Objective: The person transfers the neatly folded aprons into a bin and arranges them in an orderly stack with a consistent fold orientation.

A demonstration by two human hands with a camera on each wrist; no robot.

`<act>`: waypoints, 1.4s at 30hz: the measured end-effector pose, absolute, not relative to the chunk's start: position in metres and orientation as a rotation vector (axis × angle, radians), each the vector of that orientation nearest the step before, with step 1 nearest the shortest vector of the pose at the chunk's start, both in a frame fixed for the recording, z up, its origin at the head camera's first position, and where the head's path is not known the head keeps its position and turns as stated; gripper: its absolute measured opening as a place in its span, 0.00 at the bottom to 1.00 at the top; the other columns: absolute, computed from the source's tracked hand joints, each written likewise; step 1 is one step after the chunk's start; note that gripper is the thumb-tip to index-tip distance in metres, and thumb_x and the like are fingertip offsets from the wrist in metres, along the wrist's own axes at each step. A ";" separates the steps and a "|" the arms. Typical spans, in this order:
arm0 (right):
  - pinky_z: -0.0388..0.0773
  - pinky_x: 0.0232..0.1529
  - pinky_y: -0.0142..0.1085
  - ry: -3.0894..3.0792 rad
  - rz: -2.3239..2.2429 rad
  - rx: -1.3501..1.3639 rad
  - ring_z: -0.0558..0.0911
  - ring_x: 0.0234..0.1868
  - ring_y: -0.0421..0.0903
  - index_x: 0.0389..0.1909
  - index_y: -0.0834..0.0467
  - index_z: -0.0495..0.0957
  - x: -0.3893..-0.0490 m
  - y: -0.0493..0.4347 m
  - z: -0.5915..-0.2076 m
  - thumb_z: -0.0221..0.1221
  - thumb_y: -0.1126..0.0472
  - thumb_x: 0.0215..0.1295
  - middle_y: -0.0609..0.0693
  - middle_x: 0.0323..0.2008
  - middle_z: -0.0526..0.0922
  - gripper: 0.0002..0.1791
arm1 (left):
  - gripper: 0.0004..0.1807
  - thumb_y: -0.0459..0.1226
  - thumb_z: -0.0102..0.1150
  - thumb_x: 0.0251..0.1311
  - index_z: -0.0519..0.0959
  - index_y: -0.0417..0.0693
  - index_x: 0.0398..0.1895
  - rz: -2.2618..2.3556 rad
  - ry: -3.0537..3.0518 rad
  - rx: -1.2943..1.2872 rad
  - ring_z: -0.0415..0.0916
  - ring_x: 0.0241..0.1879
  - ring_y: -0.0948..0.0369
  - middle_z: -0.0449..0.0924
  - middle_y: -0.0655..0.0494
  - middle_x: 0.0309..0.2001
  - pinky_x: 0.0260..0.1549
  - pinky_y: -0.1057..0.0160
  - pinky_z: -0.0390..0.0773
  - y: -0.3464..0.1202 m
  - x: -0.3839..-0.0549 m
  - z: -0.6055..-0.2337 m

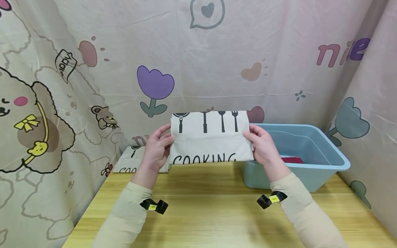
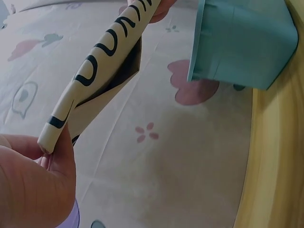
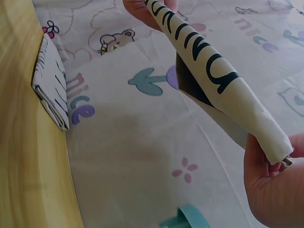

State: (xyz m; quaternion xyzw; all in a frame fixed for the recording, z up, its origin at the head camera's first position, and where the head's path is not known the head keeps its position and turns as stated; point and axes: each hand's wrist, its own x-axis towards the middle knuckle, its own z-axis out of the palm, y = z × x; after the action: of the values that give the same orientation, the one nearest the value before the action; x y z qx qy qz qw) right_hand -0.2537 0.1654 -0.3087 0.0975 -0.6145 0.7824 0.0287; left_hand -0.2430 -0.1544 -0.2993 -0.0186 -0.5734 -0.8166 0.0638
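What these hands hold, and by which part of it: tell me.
A folded cloth printed with the word COOKING, held by its two opposite ends: the left hand pinches one end, the right hand the other.

At the centre of the frame I held up a folded white cloth printed with dark utensils and the word COOKING (image 1: pixel 211 141), my left hand (image 1: pixel 156 147) pinching its left edge, my right hand (image 1: pixel 263 144) its right edge. A second folded white cloth with dark print (image 1: pixel 125 160), left of centre, lay on the pale wooden tabletop (image 1: pixel 201 213). Right of centre stood a blue-grey rectangular plastic tub (image 1: pixel 313 176) with something flat and red (image 1: pixel 292 160) inside. A cream curtain with cartoon prints (image 1: pixel 201 62) spanned the upper frame.
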 end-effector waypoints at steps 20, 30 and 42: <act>0.80 0.38 0.29 -1.796 2.378 0.262 0.80 0.38 0.39 0.43 0.46 0.81 -0.244 0.236 -0.305 0.56 0.65 0.72 0.44 0.40 0.80 0.10 | 0.27 0.20 0.55 0.61 0.76 0.46 0.63 -2.532 -1.638 -0.016 0.80 0.34 0.61 0.80 0.52 0.40 0.32 0.66 0.82 -0.076 -0.253 -0.301; 0.82 0.38 0.28 -1.864 2.294 0.145 0.78 0.40 0.39 0.54 0.49 0.77 -0.241 0.275 -0.305 0.60 0.61 0.69 0.45 0.47 0.74 0.14 | 0.27 0.19 0.56 0.59 0.77 0.45 0.60 -2.635 -1.556 -0.034 0.80 0.33 0.61 0.80 0.53 0.37 0.31 0.64 0.83 -0.036 -0.260 -0.306; 0.83 0.31 0.31 -1.907 2.251 0.099 0.82 0.34 0.37 0.45 0.43 0.82 -0.243 0.317 -0.303 0.61 0.61 0.68 0.39 0.41 0.81 0.09 | 0.28 0.17 0.55 0.56 0.79 0.45 0.58 -2.691 -1.518 0.012 0.80 0.30 0.60 0.80 0.53 0.35 0.32 0.62 0.83 0.009 -0.271 -0.310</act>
State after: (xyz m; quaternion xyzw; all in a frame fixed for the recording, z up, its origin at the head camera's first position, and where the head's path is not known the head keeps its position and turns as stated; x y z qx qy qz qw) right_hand -0.2430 0.3165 -0.3031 0.0335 -0.6431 0.7592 0.0947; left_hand -0.2709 0.0087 -0.3095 0.0039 -0.4912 -0.8706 0.0260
